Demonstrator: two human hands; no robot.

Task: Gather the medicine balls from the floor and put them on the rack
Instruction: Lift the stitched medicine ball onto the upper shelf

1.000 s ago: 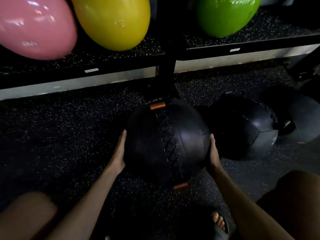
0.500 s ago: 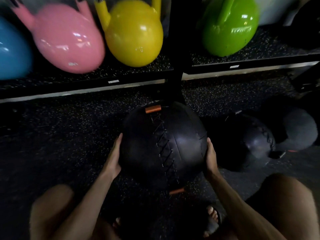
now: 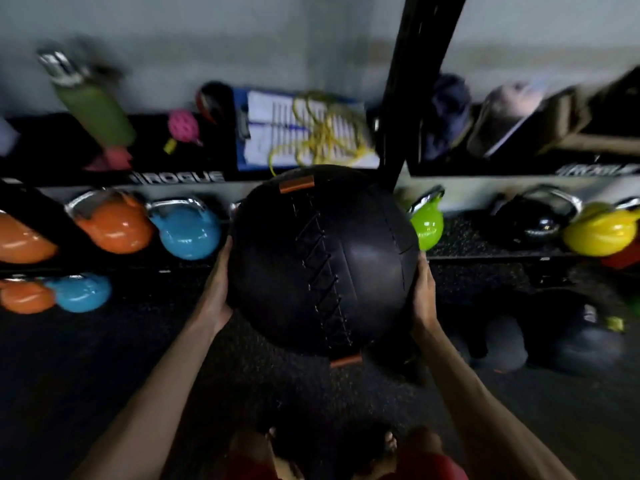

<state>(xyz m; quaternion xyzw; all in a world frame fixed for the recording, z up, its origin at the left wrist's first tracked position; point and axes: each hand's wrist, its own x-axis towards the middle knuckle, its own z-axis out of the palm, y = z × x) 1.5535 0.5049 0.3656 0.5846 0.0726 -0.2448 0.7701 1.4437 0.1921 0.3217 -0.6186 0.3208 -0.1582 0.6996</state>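
Bare forearms lead to the left hand (image 3: 216, 289) and right hand (image 3: 420, 292); red shorts (image 3: 426, 465) and dark sandals (image 3: 360, 445) sit at bottom centre.

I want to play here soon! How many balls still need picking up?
None looks put away yet: the shelves show kettlebells and oddments. In hand: one black medicine ball is held between the left hand and right hand. Left: at least two more dark balls lie on the floor at the right.
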